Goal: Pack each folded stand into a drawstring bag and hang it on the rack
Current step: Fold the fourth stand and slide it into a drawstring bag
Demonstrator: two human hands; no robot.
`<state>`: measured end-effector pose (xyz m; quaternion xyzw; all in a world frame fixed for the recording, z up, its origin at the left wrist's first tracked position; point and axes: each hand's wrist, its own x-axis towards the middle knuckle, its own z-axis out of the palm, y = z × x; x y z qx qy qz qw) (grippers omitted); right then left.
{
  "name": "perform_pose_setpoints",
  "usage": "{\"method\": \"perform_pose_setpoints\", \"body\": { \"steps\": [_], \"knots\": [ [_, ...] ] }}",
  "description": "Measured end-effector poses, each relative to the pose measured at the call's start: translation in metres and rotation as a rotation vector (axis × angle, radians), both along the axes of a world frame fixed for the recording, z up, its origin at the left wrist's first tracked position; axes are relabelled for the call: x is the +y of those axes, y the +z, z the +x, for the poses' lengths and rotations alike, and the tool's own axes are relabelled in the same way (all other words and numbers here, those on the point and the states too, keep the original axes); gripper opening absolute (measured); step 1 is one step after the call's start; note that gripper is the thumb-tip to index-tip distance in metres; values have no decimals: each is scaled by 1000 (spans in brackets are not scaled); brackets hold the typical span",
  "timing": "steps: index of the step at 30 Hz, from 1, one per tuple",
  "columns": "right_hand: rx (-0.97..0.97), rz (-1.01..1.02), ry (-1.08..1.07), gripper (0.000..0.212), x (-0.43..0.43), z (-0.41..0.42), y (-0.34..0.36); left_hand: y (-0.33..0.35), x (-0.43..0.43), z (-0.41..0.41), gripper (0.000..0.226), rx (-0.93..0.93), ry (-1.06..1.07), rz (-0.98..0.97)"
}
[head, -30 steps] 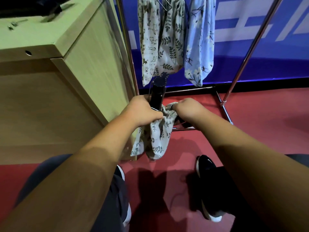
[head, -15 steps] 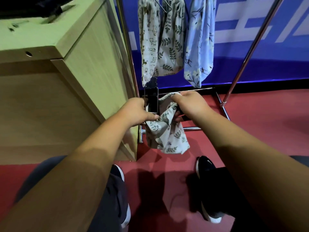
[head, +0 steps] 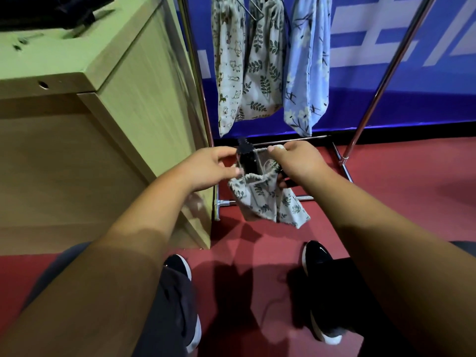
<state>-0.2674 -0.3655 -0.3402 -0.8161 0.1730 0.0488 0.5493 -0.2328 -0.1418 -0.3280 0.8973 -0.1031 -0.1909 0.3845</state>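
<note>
— Nearest first?
— Two dark shoes on the red floor, well below both hands.
— And the hands?
— Left hand pinching the near-left rim of the drawstring bag, thumb and fingers closed on cloth. Right hand pinching the cord at the far rim, lower fingers curled round the bag's side. Mouth stretched wide between the two.
— Folded stand?
— Folded stand between the hands: black, upright, lower part sunk in the bag, top poking above the rim. Not yet fully in.
— Handling?
— Probably stiff and dense, set against thin, floppy cloth sagging down and to the right under the hands. Best held at the hem on either side of the mouth, letting the stand slide down under its own weight; then by the cord, to cinch and hang. Likely to snag on the gathered hem if tilted.
— Beyond the hands?
— Rack base bar just past them, uprights rising on both sides. Above and beyond, three hanging: cat-print bag, leaf-print bag, blue bag. Pale wooden worktop off to the left of the left hand
</note>
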Motion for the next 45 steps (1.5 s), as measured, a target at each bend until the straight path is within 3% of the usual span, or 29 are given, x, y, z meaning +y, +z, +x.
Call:
{"method": "perform_pose_setpoints", "body": {
  "steps": [3, 7, 14, 17, 20, 26, 32, 37, 45],
  "knots": [
    [14, -32, -32, 32, -7, 2, -3, 4, 7, 7, 41, 7, 77, 96],
    [48, -36, -75, 29, -10, 5, -10, 3, 12, 10, 9, -55, 172, 301],
    [136, 326, -104, 18, -6, 9, -14, 8, 14, 11, 29, -89, 203, 488],
    [149, 286, -85, 16, -8, 10, -17, 8, 15, 11, 34, 3, 295, 339],
    [152, 307, -60, 16, -8, 7, -18, 4, 18, 16, 32, 148, 509, -11],
    [149, 443, 46, 5, -2, 3, -11, 5, 10, 19, 33, 296, 583, -366],
    [19, 425, 84, 9, 5, 4, -4, 7, 0, 18, 16, 199, 549, -464],
    [-31, 616, 3, 13, 2, 9, 0, 5, -5, 13, 13, 239, 548, -413],
    [-105, 775, -2, 65, -2, 9, 1, -7, -1, 23, 36, 190, 582, -554]
  ]
}}
